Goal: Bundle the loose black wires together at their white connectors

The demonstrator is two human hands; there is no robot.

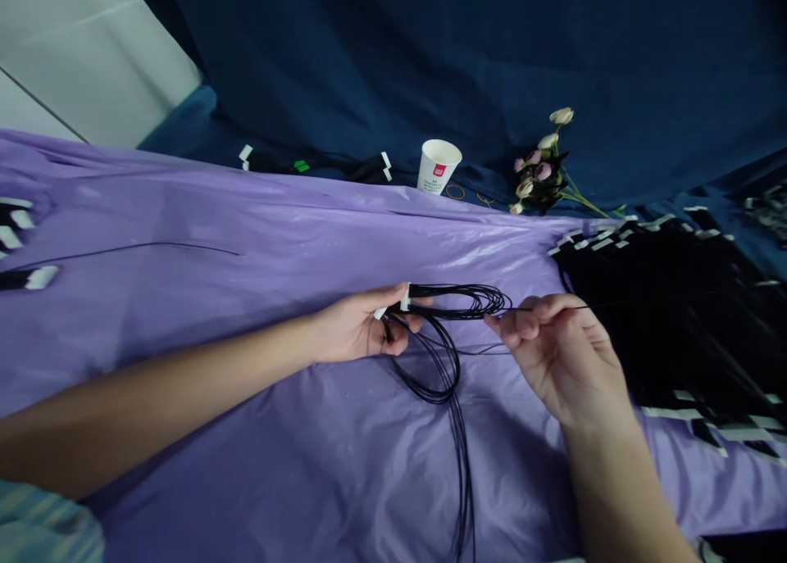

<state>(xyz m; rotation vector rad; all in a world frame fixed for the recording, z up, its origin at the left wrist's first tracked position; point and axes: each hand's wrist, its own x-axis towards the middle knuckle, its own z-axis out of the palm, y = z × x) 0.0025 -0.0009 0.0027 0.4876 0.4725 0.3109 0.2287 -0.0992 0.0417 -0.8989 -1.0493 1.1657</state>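
In the middle of the head view my left hand (375, 325) grips a looped bundle of thin black cord (467, 301). White tags (405, 296) show where the fingers close on the bundle. More loops hang from that hand, and loose strands (461, 465) trail down toward the bottom edge. To the right, my right hand (559, 342) pinches a single strand of the cord just beyond the bundle's right end. That strand passes through its fingers and runs on over the dark pile at the right.
A purple sheet (276, 465) covers the surface. Behind it stand a paper cup (438, 170) and artificial flowers (534, 170). White-tipped black bundles (694, 309) are heaped at right; others (28, 279) lie at far left. A dark blue cloth (399, 55) hangs behind.
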